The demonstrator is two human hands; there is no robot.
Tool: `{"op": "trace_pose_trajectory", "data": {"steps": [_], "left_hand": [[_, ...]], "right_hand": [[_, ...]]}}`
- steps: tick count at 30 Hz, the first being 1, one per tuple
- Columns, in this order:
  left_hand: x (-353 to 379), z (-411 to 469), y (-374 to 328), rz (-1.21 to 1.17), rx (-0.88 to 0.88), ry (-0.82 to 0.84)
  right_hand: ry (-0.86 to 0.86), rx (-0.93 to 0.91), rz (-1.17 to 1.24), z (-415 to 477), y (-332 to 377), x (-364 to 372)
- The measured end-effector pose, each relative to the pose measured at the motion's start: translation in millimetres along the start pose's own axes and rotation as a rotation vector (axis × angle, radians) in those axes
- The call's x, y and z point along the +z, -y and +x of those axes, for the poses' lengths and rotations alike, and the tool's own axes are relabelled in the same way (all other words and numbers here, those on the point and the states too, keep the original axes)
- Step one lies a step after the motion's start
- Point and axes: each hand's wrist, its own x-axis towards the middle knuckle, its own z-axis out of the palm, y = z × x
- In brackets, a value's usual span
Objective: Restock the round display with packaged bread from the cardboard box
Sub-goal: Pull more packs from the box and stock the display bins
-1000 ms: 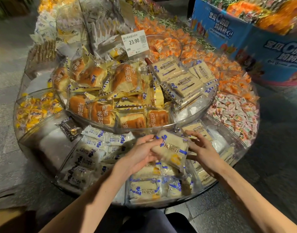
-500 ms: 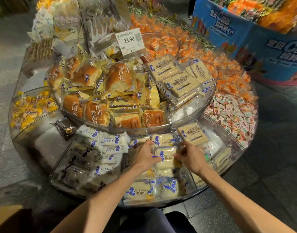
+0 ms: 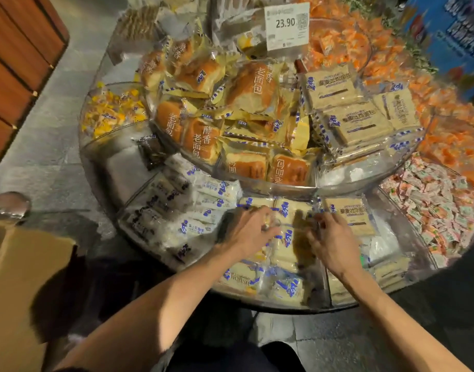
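Head view: the bread packet (image 3: 287, 233) lies on the pile in the near front compartment of the round display (image 3: 284, 309), between my left hand (image 3: 249, 232) and right hand (image 3: 335, 245), whose fingers (image 3: 266, 225) curl down and pinch its wrapper at either side. If I release it before it sits flat, I judge it may slide off the heap toward the white packs (image 3: 195, 224) alongside, and pressing hard would squash the soft loaves beneath. The cardboard box (image 3: 21, 277) stands at my left, apart from the display.
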Motion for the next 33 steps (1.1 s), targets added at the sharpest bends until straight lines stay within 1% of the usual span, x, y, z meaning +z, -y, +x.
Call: {"op": "trace_pose_trajectory", "data": {"steps": [3, 5, 7, 9, 10, 11, 12, 13, 15, 16, 18, 19, 21, 23, 25, 28, 30, 32, 33], "left_hand": [[-57, -29, 11, -0.077, 0.041, -0.197], [-100, -55, 34, -0.123, 0.051, -0.33], [-139, -81, 71, -0.211, 0.01, -0.418], [-181, -119, 125, -0.36, -0.075, -0.528], [-202, -141, 160, -0.372, -0.099, -0.616], [-221, -166, 197, -0.33, -0.125, -0.71], [-239, -194, 237, -0.262, -0.192, -0.792], [-255, -222, 276, -0.177, -0.274, -0.855], [-275, -274, 345, -0.151, -0.421, -0.945], [-278, -291, 381, -0.183, -0.507, -0.944], [-276, -316, 437, -0.313, -0.674, -0.877], [-272, -323, 464, -0.375, -0.724, -0.851], [-265, -328, 512, -0.497, -0.817, -0.803], [-258, -326, 552, -0.596, -0.904, -0.76], [-248, -319, 589, -0.667, -0.995, -0.718], [-231, -306, 637, -0.779, -1.029, -0.708], [-222, -295, 666, -0.787, -1.038, -0.701], [-211, -282, 700, -0.791, -1.023, -0.691], [-205, -275, 713, -0.817, -1.012, -0.711]], "right_hand": [[-0.052, -0.136, -0.008, 12, 55, 3], [-0.035, -0.234, 0.013, 14, 107, 16], [-0.005, -0.327, 0.044, 12, 164, 38], [0.063, -0.436, 0.092, 3, 233, 75], [0.128, -0.505, 0.117, -6, 273, 97], [0.184, -0.569, 0.139, -16, 313, 118], [0.229, -0.637, 0.169, -26, 353, 141], [0.269, -0.701, 0.192, -37, 393, 164], [0.347, -0.816, 0.196, -60, 462, 207], [0.404, -0.852, 0.177, -66, 490, 230], [0.554, -0.891, 0.111, -75, 536, 273], [0.614, -0.908, 0.081, -77, 556, 293], [0.736, -0.883, 0.03, -74, 589, 331], [0.809, -0.917, -0.044, -67, 619, 366], [0.89, -0.92, -0.198, -55, 647, 403], [1.003, -0.887, -0.393, -32, 681, 479], [1.063, -0.861, -0.498, -21, 692, 530], [1.1, -0.835, -0.551, -12, 694, 574], [1.116, -0.81, -0.546, -8, 694, 593]]}}
